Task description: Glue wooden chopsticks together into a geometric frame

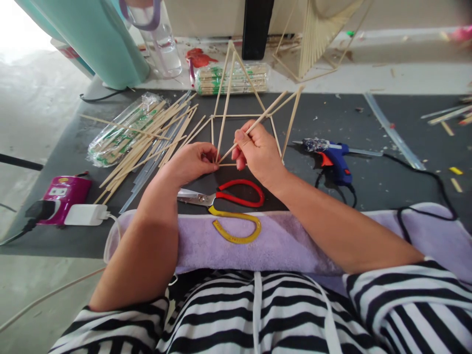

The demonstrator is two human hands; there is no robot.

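In front of me stands a frame of thin wooden sticks (236, 116), with peaks rising at the back and on the right. My left hand (190, 160) pinches its near left bottom corner, where several sticks meet; the fingertips partly hide the joint. A loose-looking wooden stick (269, 105) slants through the closed fingers of my right hand (260, 147). Its lower end reaches that same corner beside my left fingertips; whether it is fixed there I cannot tell. Just below both hands lie scissors (201, 198) with one red and one yellow handle.
A blue glue gun (337, 160) lies right, its black cord curling across a purple towel (287, 246). Loose sticks (147, 150) and a wrapped stick bundle (125, 130) lie left, near a pink power adapter (72, 191). Behind stand a water bottle (162, 46) and another stick structure (313, 49).
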